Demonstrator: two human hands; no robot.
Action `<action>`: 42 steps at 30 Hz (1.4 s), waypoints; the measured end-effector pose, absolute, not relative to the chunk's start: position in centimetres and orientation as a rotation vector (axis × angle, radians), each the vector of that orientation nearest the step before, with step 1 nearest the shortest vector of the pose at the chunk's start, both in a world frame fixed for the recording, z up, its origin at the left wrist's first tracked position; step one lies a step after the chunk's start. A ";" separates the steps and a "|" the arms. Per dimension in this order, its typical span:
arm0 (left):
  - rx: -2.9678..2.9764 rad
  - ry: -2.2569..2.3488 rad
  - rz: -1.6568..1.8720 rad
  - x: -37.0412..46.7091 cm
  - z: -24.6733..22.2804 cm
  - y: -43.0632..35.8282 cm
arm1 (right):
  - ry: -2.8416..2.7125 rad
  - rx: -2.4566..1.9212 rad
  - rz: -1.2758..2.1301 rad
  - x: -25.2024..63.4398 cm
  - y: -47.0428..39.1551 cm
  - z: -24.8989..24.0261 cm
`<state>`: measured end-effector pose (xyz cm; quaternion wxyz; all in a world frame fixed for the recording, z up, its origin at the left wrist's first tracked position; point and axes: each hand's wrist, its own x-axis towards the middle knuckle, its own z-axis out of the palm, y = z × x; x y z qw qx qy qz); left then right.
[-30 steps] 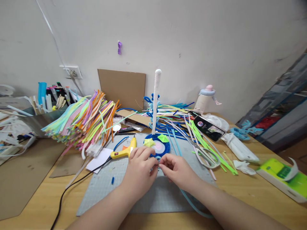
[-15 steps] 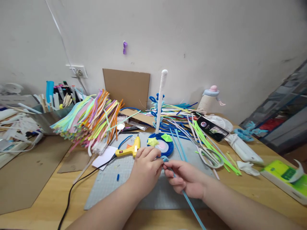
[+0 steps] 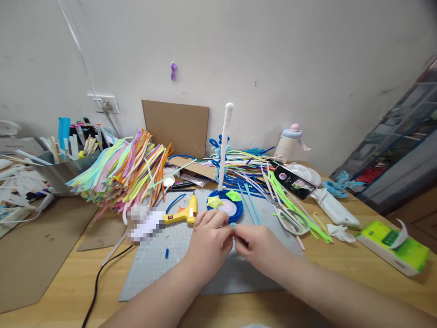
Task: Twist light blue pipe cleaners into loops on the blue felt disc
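Note:
My left hand (image 3: 211, 234) and my right hand (image 3: 254, 243) meet fingertip to fingertip over the grey cutting mat (image 3: 150, 273). Both are closed in a pinch on a light blue pipe cleaner (image 3: 232, 224); only a small curled bit shows above the fingers. Just beyond them sits a round dark blue base (image 3: 239, 214) with a pale pink and white centre. A yellow star (image 3: 215, 202) and a green star (image 3: 234, 196) lie on it. Behind it a white fuzzy stick (image 3: 224, 146) stands upright, with blue curled pieces (image 3: 215, 157) beside it.
Left of my hands lies a yellow glue gun (image 3: 182, 215) with a black cord. Scissors (image 3: 292, 219), green pipe cleaners (image 3: 307, 214) and a phone (image 3: 295, 182) are on the right. A big pipe cleaner bundle (image 3: 119, 171) stands at left; a tissue pack (image 3: 394, 246) lies far right.
My right hand has turned over, from palm partly up to knuckles up, fingertips still against my left. The pipe cleaner's long tail, which trailed toward me, no longer shows. The view has shifted slightly.

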<state>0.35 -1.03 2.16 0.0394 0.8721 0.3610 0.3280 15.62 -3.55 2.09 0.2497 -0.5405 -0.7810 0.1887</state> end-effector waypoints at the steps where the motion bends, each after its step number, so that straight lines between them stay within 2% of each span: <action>1: 2.646 1.119 1.002 0.4 2.1 -1.1 | -2.362 -1.393 0.307 16.2 -3.5 2.4; 5: 2.475 1.166 0.948 0.6 1.7 -0.9 | -2.921 -0.988 -0.235 17.9 -3.3 3.3; 8: 2.398 1.197 0.912 0.6 1.6 -0.8 | -2.958 -0.961 -0.175 17.8 -3.2 3.5; 10: 2.419 1.227 0.946 0.5 1.8 -0.9 | -2.748 -1.223 0.128 17.0 -3.3 3.4; 13: 2.494 1.256 1.033 0.2 2.2 -1.3 | -2.059 -1.665 0.903 15.5 -3.6 3.5; 15: 2.550 1.250 1.089 0.1 2.3 -1.6 | -1.506 -1.732 1.514 14.7 -3.9 3.8; 16: 2.580 1.239 1.114 0.1 2.3 -1.8 | -1.263 -1.675 1.700 14.5 -4.0 3.9; 18: 2.648 1.206 1.159 0.1 2.0 -1.9 | -0.914 -1.563 1.903 14.3 -4.2 4.3; 20: 2.731 1.159 1.185 0.1 1.8 -1.9 | -0.763 -1.503 1.937 14.3 -4.2 4.5; 24: 2.836 1.069 1.194 0.2 1.4 -1.9 | -0.792 -1.494 1.799 14.2 -4.1 3.7; 27: 2.822 1.056 1.155 0.2 1.4 -1.9 | -1.038 -1.569 1.582 14.2 -3.9 2.4; 33: 2.660 1.126 0.971 0.3 2.0 -2.0 | -2.208 -1.470 0.520 15.7 -3.8 1.5; 38: 2.503 1.158 0.912 0.3 2.0 -1.6 | -2.854 -1.100 -0.167 17.3 -3.8 2.3; 40: 2.458 1.177 0.895 0.3 1.9 -1.3 | -2.928 -0.990 -0.235 17.4 -3.8 2.5; 42: 2.444 1.205 0.900 0.3 1.9 -1.2 | -2.849 -1.066 -0.096 17.2 -3.7 2.6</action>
